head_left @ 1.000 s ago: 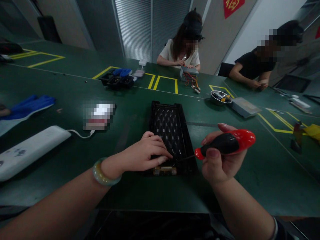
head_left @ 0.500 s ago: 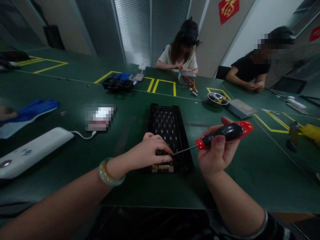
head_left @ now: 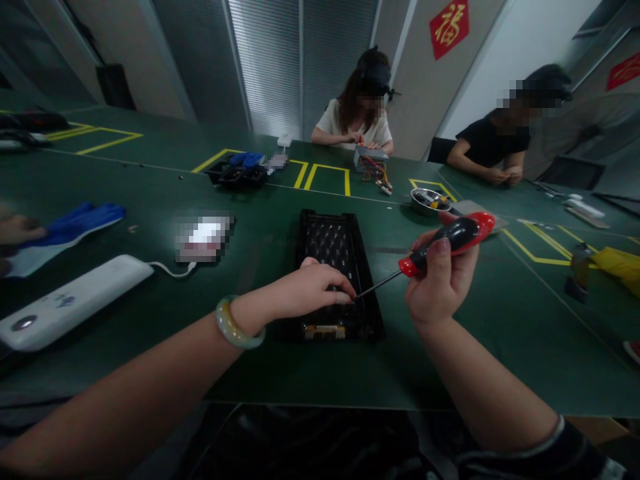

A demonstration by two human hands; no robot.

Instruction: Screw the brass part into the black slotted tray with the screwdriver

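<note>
A black open-frame keyboard chassis (head_left: pixel 334 253) lies lengthwise on the green table in front of me. My left hand (head_left: pixel 313 291), with a pale bangle on its wrist, rests on the near part of the chassis, fingertips pinched together at the screwdriver's tip. What they pinch is too small to make out. My right hand (head_left: pixel 440 283) is closed around the red and black screwdriver (head_left: pixel 447 241), whose thin shaft slants down and left to my left fingertips.
A white power bank (head_left: pixel 70 301) with a cable lies at the left, blue gloves (head_left: pixel 75 220) behind it. A black tray (head_left: pixel 240 175), a metal bowl (head_left: pixel 426 200) and a yellow object (head_left: pixel 620 261) lie farther off. Two people sit at the table's far side.
The screwdriver handle has risen and tilted up to the right, its tip now at my left fingertips. My left hand has shifted a little farther up the chassis.
</note>
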